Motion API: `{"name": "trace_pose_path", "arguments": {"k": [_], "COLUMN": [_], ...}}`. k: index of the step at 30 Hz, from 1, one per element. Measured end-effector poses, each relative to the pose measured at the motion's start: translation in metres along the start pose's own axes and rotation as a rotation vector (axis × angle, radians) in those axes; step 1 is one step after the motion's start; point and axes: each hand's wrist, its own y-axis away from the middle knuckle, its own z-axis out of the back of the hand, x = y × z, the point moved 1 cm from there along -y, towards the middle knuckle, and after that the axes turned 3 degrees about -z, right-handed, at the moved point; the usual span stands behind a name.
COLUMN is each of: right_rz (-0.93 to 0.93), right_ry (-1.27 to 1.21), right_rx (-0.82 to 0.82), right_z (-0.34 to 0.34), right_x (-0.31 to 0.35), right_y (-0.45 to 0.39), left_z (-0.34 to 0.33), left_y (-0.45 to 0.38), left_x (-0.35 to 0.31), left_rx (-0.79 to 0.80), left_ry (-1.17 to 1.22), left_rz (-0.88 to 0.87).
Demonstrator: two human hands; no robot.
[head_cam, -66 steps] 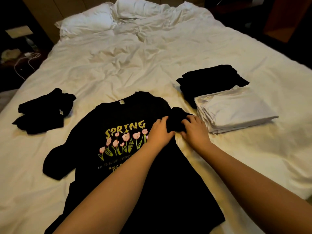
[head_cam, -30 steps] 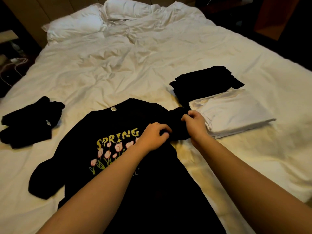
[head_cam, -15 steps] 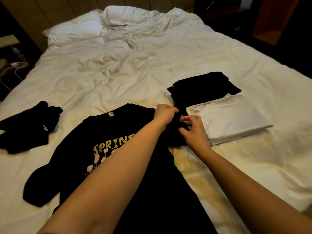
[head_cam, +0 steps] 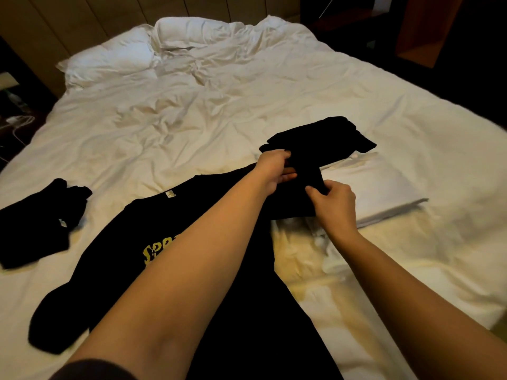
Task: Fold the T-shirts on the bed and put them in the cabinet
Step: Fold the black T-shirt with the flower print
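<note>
Bed (head_cam: 219, 111) sheet white, creased, with a warm yellowish cast near the front. Pillows (head_cam: 115, 58) white. Spread T-shirt (head_cam: 247, 311) black, yellow lettering on chest, small white neck label. Crumpled garment (head_cam: 35, 220) at left black. Folded shirt (head_cam: 323, 138) black; folded shirt below it (head_cam: 384, 187) white. Wall panels (head_cam: 68, 17) tan.

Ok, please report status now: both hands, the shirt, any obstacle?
Left hand and right hand both pinch the right sleeve of the black printed T-shirt. Shirt lies flat, unfolded. Folded white shirt close beside the sleeve.
</note>
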Motion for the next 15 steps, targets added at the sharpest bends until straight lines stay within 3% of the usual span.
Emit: {"name": "trace_pose_path", "arguments": {"k": [9, 15], "right_rz": [-0.041, 0.074], "right_ry": [0.058, 0.080], "right_rx": [-0.038, -0.016], "right_z": [0.000, -0.017], "right_x": [0.000, 0.021], "right_y": [-0.013, -0.011], "left_z": [0.001, 0.029], "left_y": [-0.007, -0.011], "left_x": [-0.009, -0.021], "left_rx": [0.012, -0.028], "left_ry": [0.109, 0.169], "left_rz": [0.109, 0.158]}}
